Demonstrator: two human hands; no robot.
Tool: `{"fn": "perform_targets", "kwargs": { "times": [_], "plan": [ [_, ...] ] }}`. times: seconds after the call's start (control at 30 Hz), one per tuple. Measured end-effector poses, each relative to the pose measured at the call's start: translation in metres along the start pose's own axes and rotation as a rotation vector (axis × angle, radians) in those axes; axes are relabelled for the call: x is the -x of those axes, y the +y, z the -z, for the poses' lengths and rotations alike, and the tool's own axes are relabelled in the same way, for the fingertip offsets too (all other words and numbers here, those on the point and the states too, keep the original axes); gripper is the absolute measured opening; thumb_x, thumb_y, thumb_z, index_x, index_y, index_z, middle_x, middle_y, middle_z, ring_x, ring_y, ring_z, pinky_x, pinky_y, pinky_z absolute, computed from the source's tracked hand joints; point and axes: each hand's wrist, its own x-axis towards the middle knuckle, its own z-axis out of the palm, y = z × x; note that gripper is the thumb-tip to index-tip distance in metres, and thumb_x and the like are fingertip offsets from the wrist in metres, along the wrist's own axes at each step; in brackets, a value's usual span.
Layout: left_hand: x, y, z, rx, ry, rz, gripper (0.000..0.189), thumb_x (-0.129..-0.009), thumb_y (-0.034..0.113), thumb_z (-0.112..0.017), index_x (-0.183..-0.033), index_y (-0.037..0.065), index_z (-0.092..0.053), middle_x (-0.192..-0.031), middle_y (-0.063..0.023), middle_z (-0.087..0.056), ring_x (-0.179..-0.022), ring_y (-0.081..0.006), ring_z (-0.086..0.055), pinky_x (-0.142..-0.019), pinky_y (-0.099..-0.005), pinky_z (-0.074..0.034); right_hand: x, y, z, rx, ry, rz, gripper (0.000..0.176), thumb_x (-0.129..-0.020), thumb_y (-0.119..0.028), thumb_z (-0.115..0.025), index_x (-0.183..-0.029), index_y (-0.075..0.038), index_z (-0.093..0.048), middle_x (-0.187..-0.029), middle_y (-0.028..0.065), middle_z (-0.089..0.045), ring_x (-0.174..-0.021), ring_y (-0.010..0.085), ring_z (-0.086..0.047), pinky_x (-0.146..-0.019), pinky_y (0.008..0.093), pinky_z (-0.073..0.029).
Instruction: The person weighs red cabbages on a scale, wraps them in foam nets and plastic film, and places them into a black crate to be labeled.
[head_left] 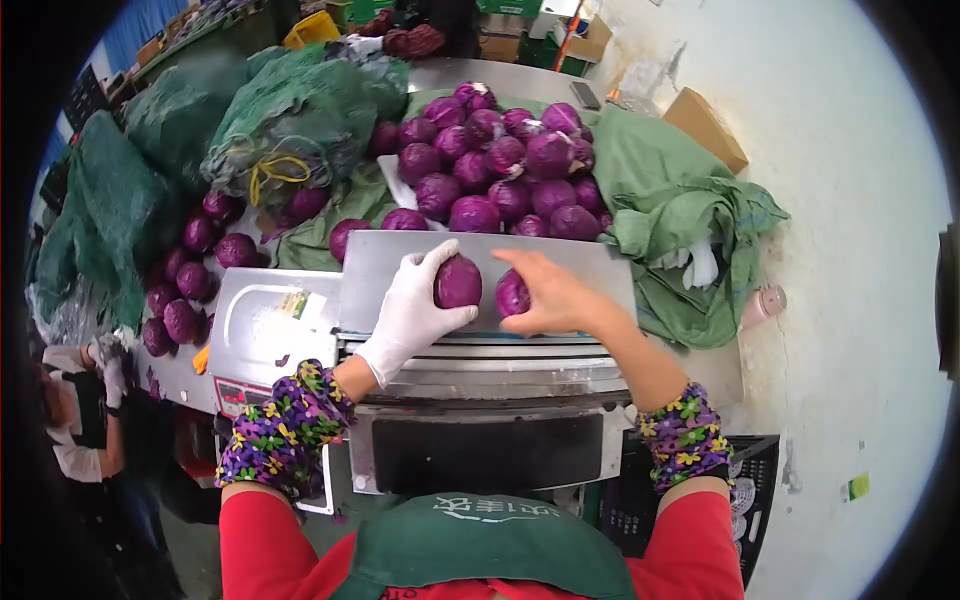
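My left hand (415, 310), in a white glove, is wrapped round a red cabbage (458, 283) over the metal top (385, 262) of the machine in front of me. Close by on the right, my bare right hand (555, 292) curls its thumb and fingers round a second red cabbage (511, 294). The two cabbages are side by side with a small gap between them. Beyond the metal top rises a large pile of red cabbages (505, 156) on a green cloth.
A weighing scale (275, 310) stands left of the machine. Green mesh sacks (290, 110) and loose cabbages (182, 320) lie further left. At right is a crumpled green sack (670, 190) near a cardboard box (705, 130). Other people stand at far left (85, 410) and at the back (430, 35).
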Motion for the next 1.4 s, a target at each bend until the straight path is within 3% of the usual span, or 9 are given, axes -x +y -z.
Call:
{"fn": "perform_targets", "kwargs": {
  "times": [0.2,0.27,0.4,0.63,0.83,0.93,1.1,1.2,1.4],
  "plan": [
    [-0.004,0.049,-0.021,-0.535,-0.185,-0.424,0.083,-0.064,0.033,-0.079,-0.139,0.019,-0.045,-0.140,-0.0247,-0.036,-0.131,-0.0435,-0.033,-0.109,-0.0532,-0.026,0.021,0.028,-0.017,-0.157,0.247,0.086,0.100,-0.071,-0.038,-0.075,-0.147,-0.005,-0.019,-0.138,0.0302,-0.034,-0.127,0.0429,-0.038,-0.106,0.0445,-0.035],
    [-0.010,0.052,-0.025,-0.502,-0.359,-0.463,0.083,-0.064,0.033,-0.079,-0.139,0.020,-0.046,-0.135,-0.0192,-0.045,-0.128,-0.0408,-0.039,-0.107,-0.0528,-0.029,0.047,0.052,0.005,-0.268,0.472,0.170,0.073,-0.076,-0.036,-0.070,-0.135,-0.003,-0.043,-0.128,0.0279,-0.048,-0.120,0.0445,-0.045,-0.100,0.0457,-0.041],
    [-0.010,0.059,-0.030,-0.555,-0.336,-0.383,0.082,-0.062,0.032,-0.080,-0.137,0.020,-0.048,-0.132,-0.0175,-0.047,-0.129,-0.0391,-0.037,-0.107,-0.0526,-0.029,0.112,0.166,0.057,-0.007,0.223,-0.572,0.024,-0.083,-0.026,-0.053,-0.082,-0.008,-0.069,-0.093,0.0200,-0.066,-0.094,0.0391,-0.059,-0.077,0.0483,-0.049],
    [-0.005,0.079,-0.038,-0.590,-0.252,-0.302,0.078,-0.064,0.028,-0.080,-0.134,0.014,-0.050,-0.138,-0.0172,-0.043,-0.134,-0.0380,-0.033,-0.110,-0.0550,-0.021,0.103,0.337,0.032,-0.035,0.693,-0.498,0.026,-0.083,-0.016,-0.050,-0.097,-0.008,-0.070,-0.094,0.0220,-0.066,-0.088,0.0399,-0.062,-0.082,0.0438,-0.049],
    [0.025,0.106,-0.032,-0.280,0.027,-0.293,0.047,-0.065,-0.007,-0.072,-0.110,0.007,-0.066,-0.111,-0.0112,-0.063,-0.106,-0.0283,-0.059,-0.090,-0.0364,-0.047,0.150,0.229,0.057,-0.492,0.854,-0.388,0.022,-0.086,-0.005,-0.054,-0.105,0.001,-0.064,-0.084,0.0131,-0.068,-0.076,0.0222,-0.064,-0.070,0.0323,-0.049],
    [0.034,0.131,-0.046,-0.001,-0.048,-0.280,0.045,-0.068,-0.004,-0.073,-0.112,0.004,-0.064,-0.115,-0.0117,-0.063,-0.104,-0.0258,-0.060,-0.091,-0.0364,-0.047,0.188,0.115,0.076,-0.922,0.773,-0.286,0.020,-0.089,-0.007,-0.061,-0.104,0.005,-0.060,-0.078,0.0031,-0.062,-0.069,0.0052,-0.055,-0.061,0.0209,-0.045],
    [0.061,0.186,-0.107,0.519,-0.117,-0.021,0.049,-0.074,0.008,-0.077,-0.119,0.002,-0.059,-0.109,-0.0097,-0.065,-0.101,-0.0197,-0.062,-0.092,-0.0327,-0.048,0.197,-0.006,0.053,-1.018,0.655,-0.201,0.017,-0.089,-0.010,-0.064,-0.099,0.002,-0.059,-0.077,0.0015,-0.062,-0.063,0.0045,-0.055,-0.057,0.0198,-0.044],
    [0.081,0.169,-0.105,0.719,-0.143,0.132,0.020,-0.087,0.006,-0.067,-0.106,0.000,-0.062,-0.102,-0.0070,-0.065,-0.092,-0.0101,-0.061,-0.077,-0.0264,-0.052,0.197,-0.044,0.033,-1.003,0.550,-0.170,0.015,-0.090,-0.012,-0.065,-0.094,0.001,-0.058,-0.071,-0.0009,-0.059,-0.061,0.0027,-0.052,-0.054,0.0190,-0.041],
    [0.110,0.160,-0.074,0.808,-0.031,0.055,0.024,-0.086,0.011,-0.067,-0.107,0.001,-0.060,-0.094,-0.0035,-0.064,-0.088,-0.0074,-0.059,-0.076,-0.0251,-0.050,0.190,-0.063,0.001,-1.206,0.547,-0.229,0.017,-0.092,-0.017,-0.063,-0.090,-0.001,-0.057,-0.066,-0.0048,-0.054,-0.056,0.0014,-0.045,-0.051,0.0187,-0.036]
  ]
}}
